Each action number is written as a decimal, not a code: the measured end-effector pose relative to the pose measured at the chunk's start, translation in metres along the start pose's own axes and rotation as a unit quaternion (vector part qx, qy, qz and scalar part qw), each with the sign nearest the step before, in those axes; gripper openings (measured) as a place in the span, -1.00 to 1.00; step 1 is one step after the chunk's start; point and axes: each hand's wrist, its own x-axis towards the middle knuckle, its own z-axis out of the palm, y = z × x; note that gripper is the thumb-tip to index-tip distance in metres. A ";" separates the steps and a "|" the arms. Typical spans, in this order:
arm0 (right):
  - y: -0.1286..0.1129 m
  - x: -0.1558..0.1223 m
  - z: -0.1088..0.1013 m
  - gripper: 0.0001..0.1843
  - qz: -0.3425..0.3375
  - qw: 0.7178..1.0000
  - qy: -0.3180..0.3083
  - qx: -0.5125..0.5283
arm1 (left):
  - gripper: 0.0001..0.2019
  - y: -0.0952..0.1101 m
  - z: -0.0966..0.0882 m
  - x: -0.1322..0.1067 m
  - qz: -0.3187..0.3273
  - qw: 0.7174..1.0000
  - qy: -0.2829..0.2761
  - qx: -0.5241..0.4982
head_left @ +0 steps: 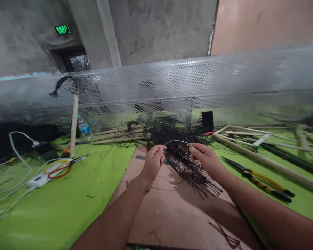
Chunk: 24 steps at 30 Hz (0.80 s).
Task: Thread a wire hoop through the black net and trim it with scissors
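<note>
A thin, shiny wire arches between my two hands above the board. My left hand is closed, its thumb and fingertips pinching one end. At the other end, my right hand pinches the wire between thumb and fingers. Behind and below it lies a tangled heap of black strands, with a bundle spreading toward me under my right hand. Another short piece of bright wire rests on the pinkish board. Dark reddish strands lie at the board's near right.
Long-nose pliers lie right of my right forearm, near bamboo poles and a wooden frame. Scissors rest by a white power strip on the left. A water bottle stands before the perforated metal screen.
</note>
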 end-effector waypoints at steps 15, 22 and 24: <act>0.006 -0.001 0.008 -0.60 0.035 0.991 -0.020 0.124 | -0.67 -0.006 0.001 0.002 -0.070 0.990 -0.040 -0.116; 0.005 -0.004 0.005 -0.53 0.069 0.974 -0.063 0.204 | -0.74 -0.010 -0.010 0.012 -0.052 0.962 0.012 -0.269; 0.008 -0.006 0.007 -0.55 0.099 0.968 -0.093 0.211 | -0.76 -0.012 -0.013 0.015 -0.048 0.951 0.051 -0.300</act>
